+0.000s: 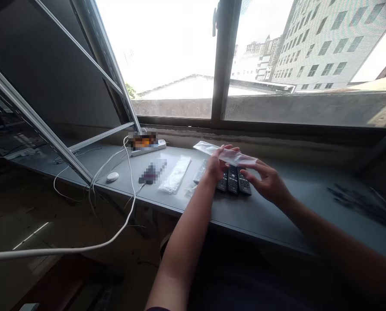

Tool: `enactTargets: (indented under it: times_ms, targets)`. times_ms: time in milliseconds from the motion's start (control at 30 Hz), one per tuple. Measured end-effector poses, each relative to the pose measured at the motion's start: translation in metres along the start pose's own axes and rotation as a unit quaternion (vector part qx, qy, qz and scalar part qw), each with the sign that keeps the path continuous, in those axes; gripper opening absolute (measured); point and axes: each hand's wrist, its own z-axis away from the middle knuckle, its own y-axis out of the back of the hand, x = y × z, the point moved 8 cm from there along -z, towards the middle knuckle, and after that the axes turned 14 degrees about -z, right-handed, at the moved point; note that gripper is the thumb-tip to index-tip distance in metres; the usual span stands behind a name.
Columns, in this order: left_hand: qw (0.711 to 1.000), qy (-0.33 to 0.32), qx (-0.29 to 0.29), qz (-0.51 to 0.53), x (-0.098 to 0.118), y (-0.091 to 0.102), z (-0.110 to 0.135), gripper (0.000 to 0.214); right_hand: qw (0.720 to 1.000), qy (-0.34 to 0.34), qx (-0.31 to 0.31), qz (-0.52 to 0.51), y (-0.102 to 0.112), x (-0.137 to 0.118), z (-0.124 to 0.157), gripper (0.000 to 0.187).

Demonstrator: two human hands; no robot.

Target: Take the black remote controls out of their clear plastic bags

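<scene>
Gripping the clear sleeve (244,159) in your left hand (216,164) at twelve o'clock from the remotes (233,182), right hand (266,179) touching its three-o'clock end, closure unclear, you are apparently positioning it, the next move calling for light finger pressure.

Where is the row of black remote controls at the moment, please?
In the head view, the black remote controls lie right of centre on the table, below the plastic sleeve in the picture, between the left hand and right hand.
</scene>
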Motion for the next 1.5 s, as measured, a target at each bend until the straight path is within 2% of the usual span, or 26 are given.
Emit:
enactTargets:
  times_ms: [100,233,300,400,500,567,733,933,1100,1233,1333,1400,1500]
  targets:
    - [0.999,-0.002,0.035,0.003,0.000,0.008,-0.001,0.034,0.999,-0.018,0.029,0.007,0.005,0.005,0.001,0.031]
    - [0.995,-0.016,0.089,0.045,0.004,0.025,-0.001,0.032,0.994,-0.029,0.107,-0.011,0.022,0.012,0.002,0.036]
    - [0.992,-0.019,0.110,0.062,0.006,0.030,-0.001,0.033,0.992,-0.045,0.120,0.004,0.028,0.020,0.002,0.039]
    - [0.989,-0.022,0.123,0.077,0.009,0.033,0.001,0.035,0.989,-0.085,0.070,0.100,0.025,0.040,0.002,0.039]
    - [0.989,-0.023,0.122,0.086,0.010,0.032,0.003,0.032,0.981,-0.092,0.004,0.173,0.015,0.065,0.004,0.063]
    - [0.989,-0.024,0.119,0.089,0.011,0.031,0.005,0.028,0.976,-0.098,-0.015,0.194,0.011,0.081,0.006,0.076]
    - [0.990,-0.032,0.121,0.066,0.012,0.031,0.007,0.027,0.969,-0.132,-0.039,0.205,0.013,0.105,0.010,0.082]
    - [0.990,-0.042,0.121,0.064,0.011,0.032,0.007,0.025,0.960,-0.145,-0.023,0.238,0.035,0.107,0.007,0.083]
    - [0.989,-0.038,0.127,0.070,0.010,0.033,0.007,0.021,0.937,-0.245,-0.043,0.246,0.044,0.114,0.004,0.061]
    - [0.988,-0.036,0.129,0.075,0.009,0.034,0.006,0.021,0.923,-0.316,-0.032,0.219,0.049,0.111,0.003,0.037]
    - [0.989,-0.038,0.125,0.074,0.008,0.034,0.005,0.025,0.918,-0.385,0.016,0.095,0.048,0.111,0.009,0.037]
    - [0.988,-0.040,0.127,0.074,0.008,0.034,0.004,0.030,0.922,-0.385,0.041,-0.001,0.041,0.105,0.009,0.032]
    - [0.988,-0.041,0.128,0.076,0.008,0.034,0.004,0.034,0.933,-0.334,0.048,-0.126,0.027,0.091,0.002,0.023]
